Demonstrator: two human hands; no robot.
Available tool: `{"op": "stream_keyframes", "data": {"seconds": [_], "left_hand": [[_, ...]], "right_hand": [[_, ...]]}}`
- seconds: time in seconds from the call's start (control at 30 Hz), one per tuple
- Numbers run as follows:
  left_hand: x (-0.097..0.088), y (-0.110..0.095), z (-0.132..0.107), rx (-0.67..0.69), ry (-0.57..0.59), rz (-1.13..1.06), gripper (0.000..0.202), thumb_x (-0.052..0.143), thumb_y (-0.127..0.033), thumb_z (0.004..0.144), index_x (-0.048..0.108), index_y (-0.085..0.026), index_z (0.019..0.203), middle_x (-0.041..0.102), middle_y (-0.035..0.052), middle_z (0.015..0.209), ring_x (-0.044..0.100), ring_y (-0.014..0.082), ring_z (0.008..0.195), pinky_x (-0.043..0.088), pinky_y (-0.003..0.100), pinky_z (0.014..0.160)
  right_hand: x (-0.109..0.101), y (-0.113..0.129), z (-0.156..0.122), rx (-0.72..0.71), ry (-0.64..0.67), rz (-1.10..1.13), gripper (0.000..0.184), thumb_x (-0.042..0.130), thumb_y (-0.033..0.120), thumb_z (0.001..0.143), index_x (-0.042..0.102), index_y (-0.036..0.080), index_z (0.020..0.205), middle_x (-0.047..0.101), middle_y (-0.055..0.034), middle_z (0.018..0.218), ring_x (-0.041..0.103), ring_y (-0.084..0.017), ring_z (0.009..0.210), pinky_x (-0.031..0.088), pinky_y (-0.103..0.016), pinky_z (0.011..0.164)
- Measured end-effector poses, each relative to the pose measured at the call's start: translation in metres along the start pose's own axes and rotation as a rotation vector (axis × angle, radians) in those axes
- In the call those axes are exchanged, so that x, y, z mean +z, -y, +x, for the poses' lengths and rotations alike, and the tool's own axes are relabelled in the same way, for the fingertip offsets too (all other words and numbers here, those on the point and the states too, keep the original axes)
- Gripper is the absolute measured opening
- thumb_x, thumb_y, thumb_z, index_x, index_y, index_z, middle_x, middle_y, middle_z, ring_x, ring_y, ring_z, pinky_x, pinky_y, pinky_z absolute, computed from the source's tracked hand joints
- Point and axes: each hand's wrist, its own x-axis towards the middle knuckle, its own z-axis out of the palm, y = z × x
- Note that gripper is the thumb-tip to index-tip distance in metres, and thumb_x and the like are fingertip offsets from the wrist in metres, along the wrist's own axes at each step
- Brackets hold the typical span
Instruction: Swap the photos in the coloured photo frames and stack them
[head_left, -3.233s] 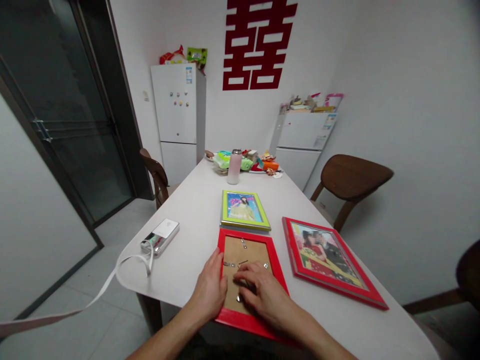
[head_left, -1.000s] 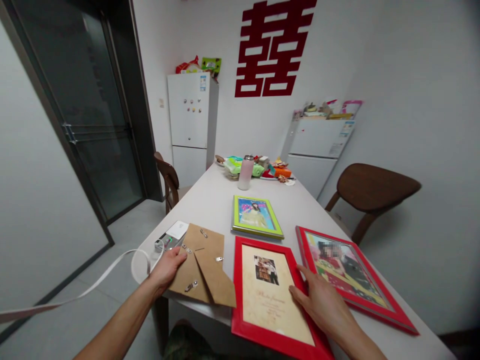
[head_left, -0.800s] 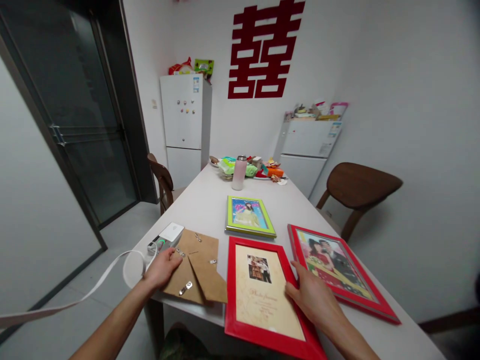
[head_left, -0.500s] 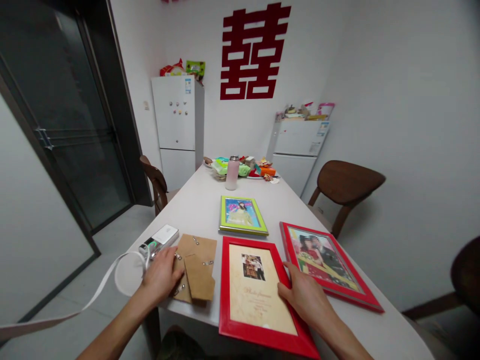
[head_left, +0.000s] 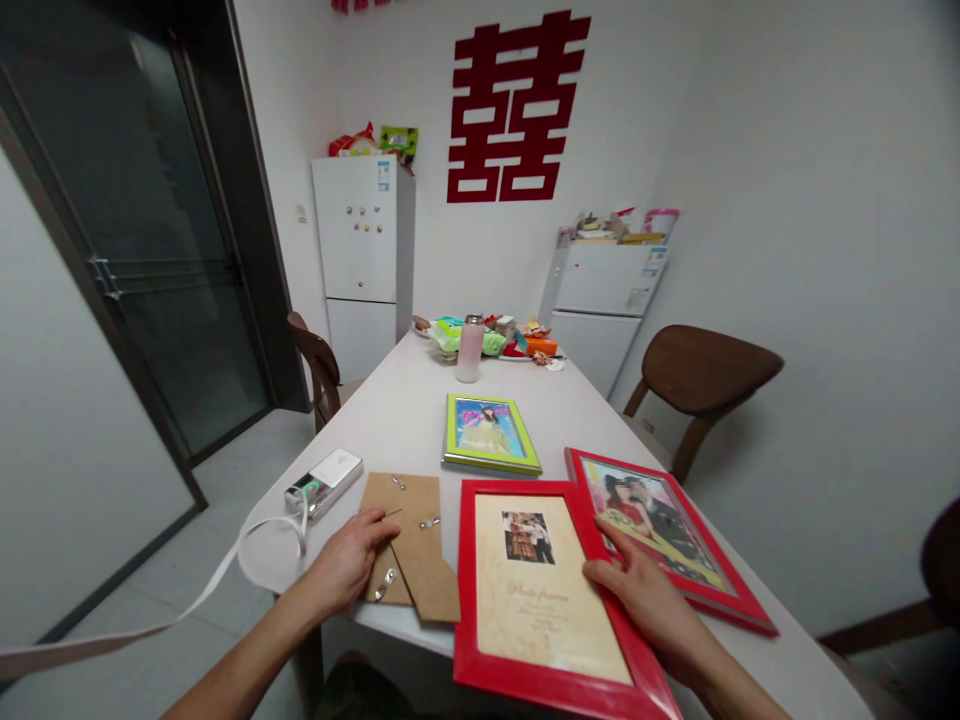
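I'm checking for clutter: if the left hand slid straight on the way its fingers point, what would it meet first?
The left hand rests on the brown backing board. Past the board it would probably meet the green frame at its near corner, though depth is unclear.

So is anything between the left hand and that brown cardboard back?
No, nothing visible. The left hand lies directly on the brown backing board, at its near left edge. The red frame sits just to its right, with the right hand on it.

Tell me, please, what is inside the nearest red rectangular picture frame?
A cream paper sheet with a small photo and script. The right hand covers the right edge of the red frame; anything under the sheet is hidden.
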Motion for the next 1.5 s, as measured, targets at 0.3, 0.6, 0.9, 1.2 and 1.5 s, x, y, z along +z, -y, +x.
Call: {"op": "stream_keyframes", "data": {"seconds": [0.3,0.6,0.9,1.2,1.5], "left_hand": [[0.031,-0.099,0.018,0.038,-0.116,-0.401,0.045,0.051,-0.028,0.075,0.04,-0.018,0.117,0.048,0.0071,0.117,0.045,0.0196,0.106,0.035,0.033,0.09],[0.035,-0.156,0.041,-0.017,-0.083,-0.664,0.073,0.059,-0.014,0.055,0.031,-0.016,0.122,0.038,0.0106,0.122,0.039,0.0252,0.108,0.034,0.036,0.089],[0.011,-0.055,0.028,-0.361,-0.107,-0.781,0.057,0.041,-0.003,0.061,0.029,-0.013,0.116,0.056,0.0019,0.081,0.056,0.0112,0.062,0.042,0.019,0.052],[0.029,-0.029,0.021,-0.28,-0.108,-0.382,0.053,0.046,-0.01,0.066,0.034,-0.013,0.118,0.055,-0.0007,0.076,0.053,0.012,0.062,0.04,0.022,0.059],[0.021,-0.039,0.009,-0.125,-0.143,-0.029,0.041,0.046,-0.014,0.067,0.047,-0.009,0.108,0.053,0.0119,0.103,0.046,0.0238,0.097,0.031,0.036,0.088]], "right_hand": [[0.011,0.039,-0.021,0.153,0.204,0.479,0.056,0.057,0.023,0.063,0.041,0.02,0.116,0.068,-0.0033,0.07,0.062,-0.018,0.055,0.049,-0.03,0.055],[0.013,0.04,-0.013,-0.011,0.147,0.288,0.038,0.06,0.029,0.061,0.051,0.02,0.097,0.065,-0.0016,0.082,0.054,-0.008,0.046,0.043,-0.018,0.041],[-0.007,-0.018,0.023,-0.147,-0.173,-0.451,0.057,0.05,0.034,0.064,0.045,0.004,0.112,0.065,-0.0088,0.076,0.059,-0.02,0.066,0.044,-0.028,0.059],[-0.003,-0.023,0.024,-0.217,-0.222,-1.106,0.051,0.035,0.041,0.074,0.05,0.009,0.111,0.064,-0.0158,0.09,0.059,-0.028,0.082,0.041,-0.035,0.07],[0.005,-0.025,0.023,-0.22,-0.234,-1.207,0.049,0.031,0.041,0.077,0.047,0.012,0.113,0.064,-0.0178,0.087,0.06,-0.03,0.08,0.042,-0.038,0.066]]}}
